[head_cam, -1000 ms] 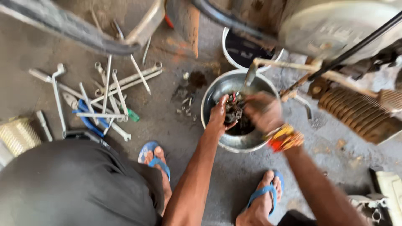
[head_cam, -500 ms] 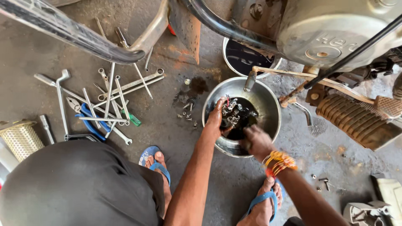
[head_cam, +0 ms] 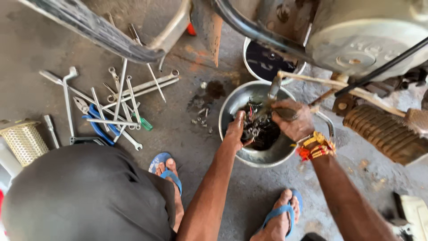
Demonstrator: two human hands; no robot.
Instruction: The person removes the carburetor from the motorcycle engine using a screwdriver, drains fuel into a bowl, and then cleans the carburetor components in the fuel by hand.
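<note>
both hands work inside a round steel bowl (head_cam: 232,105) that sits on the oily concrete floor (head_cam: 178,134) between the person's feet in blue flip-flops (head_cam: 167,167). the left hand (head_cam: 238,129) reaches over the near rim, its grip curled shut around a dark, greasy clump of small engine parts (head_cam: 263,127) lying in the bottom of the bowl. the right hand (head_cam: 292,118), with orange and yellow threads (head_cam: 316,146) tied at the wrist, is closed around the lower end of a brush-like tool (head_cam: 274,87) whose handle sticks up past the far rim; what its working end looks like cannot be told. left of the bowl, well apart, lies a spread of spanners and wrenches (head_cam: 118,96) with blue-handled pliers (head_cam: 91,118) among them, and a few loose bolts (head_cam: 200,118) nearer the bowl. behind the bowl stands a white tub of dark liquid (head_cam: 267,60)
</note>
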